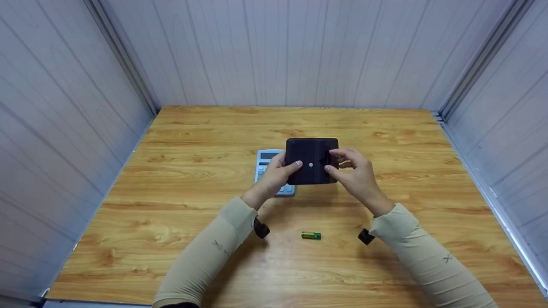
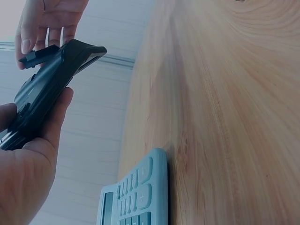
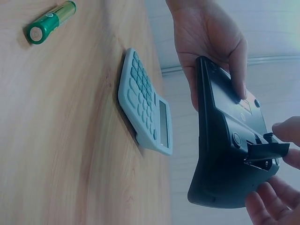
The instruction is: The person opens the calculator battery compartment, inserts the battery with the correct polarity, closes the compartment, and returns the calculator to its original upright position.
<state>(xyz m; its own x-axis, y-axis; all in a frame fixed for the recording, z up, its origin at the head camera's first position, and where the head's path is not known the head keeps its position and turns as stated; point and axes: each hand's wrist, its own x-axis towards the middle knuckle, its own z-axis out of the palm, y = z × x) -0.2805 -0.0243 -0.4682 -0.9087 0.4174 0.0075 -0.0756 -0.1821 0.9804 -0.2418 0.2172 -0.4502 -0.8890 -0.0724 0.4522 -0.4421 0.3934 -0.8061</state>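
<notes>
A black, wedge-shaped device, apparently a desk calculator [image 1: 306, 149], is held above the table with its underside showing; its keys are hidden. My left hand [image 1: 272, 175] grips its left side, thumb across the back. At the other end, my right hand [image 1: 357, 171] pinches the small battery cover [image 3: 269, 150] between thumb and finger. That cover stands tilted out from the opened battery compartment [image 3: 262, 163], as the right wrist view shows. Its remaining fingers lie near the casing's edge. Behind and below the left hand, a light blue calculator [image 1: 263, 164] lies face up on the table.
One green and gold battery [image 1: 311, 235] lies on the wooden table [image 1: 192, 137], between the forearms and nearer the front. Dark wrist-camera mounts [image 1: 261, 229] hang below both sleeves. Pale panelled walls [image 1: 282, 51] stand at the back and on both sides.
</notes>
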